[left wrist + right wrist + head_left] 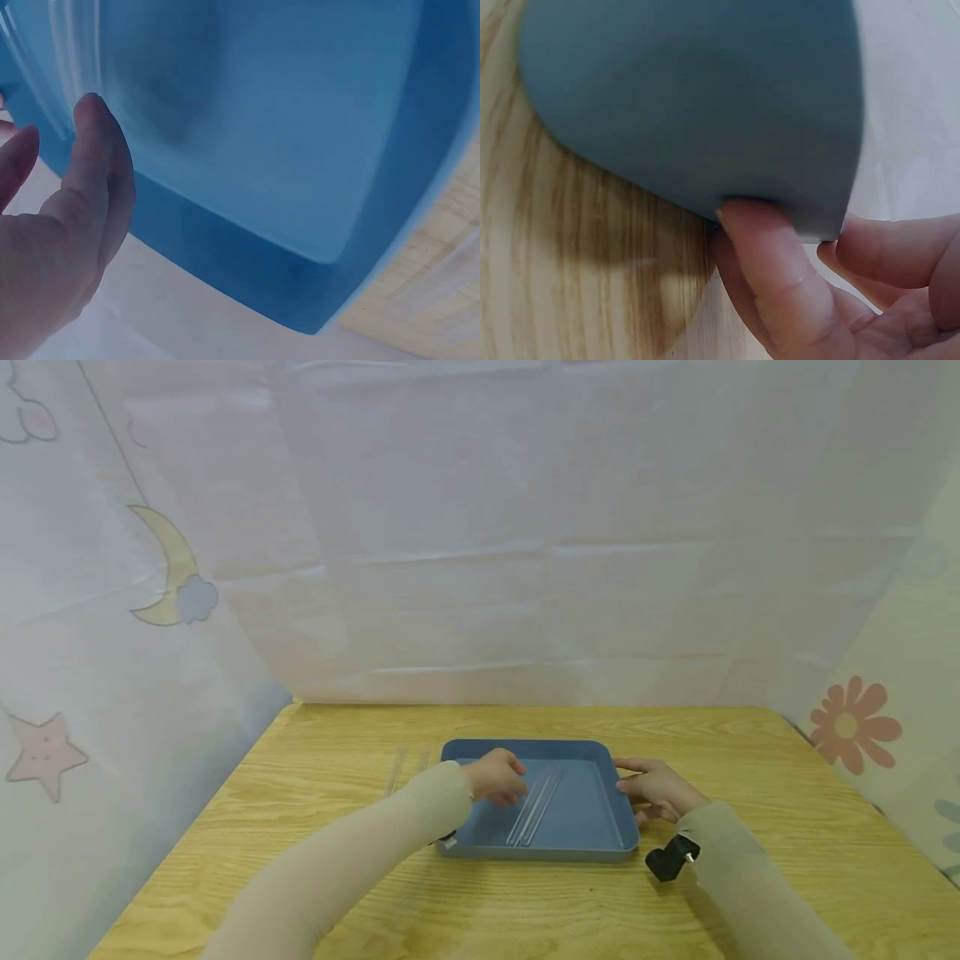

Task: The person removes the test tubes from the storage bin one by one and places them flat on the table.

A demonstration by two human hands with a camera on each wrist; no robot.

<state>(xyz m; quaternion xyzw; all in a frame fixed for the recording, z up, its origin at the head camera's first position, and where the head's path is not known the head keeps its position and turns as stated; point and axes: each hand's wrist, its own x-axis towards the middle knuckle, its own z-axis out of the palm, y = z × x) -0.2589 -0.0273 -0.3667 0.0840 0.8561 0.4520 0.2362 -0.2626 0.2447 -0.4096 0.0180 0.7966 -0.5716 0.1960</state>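
Observation:
A shallow blue tray [577,810] sits on the table, with several clear slender tubes [534,810] lying slantwise inside it. My left hand [497,777] is over the tray's left half, just left of the tubes. Its fingers look nearly straight and the thumb stands apart; in the left wrist view the fingertips [90,109] overlap the end of a clear tube [79,49], with nothing gripped. At the tray's right side my right hand [658,789] holds the wall, one finger [757,240] pressed near its lower edge and others by the rim.
More clear tubes [395,770] lie on the wooden table [315,827] left of the tray, partly behind the left sleeve [375,835]. A black wrist device [670,858] hangs beneath the right sleeve. Pale printed cloth [517,568] encloses the back and sides.

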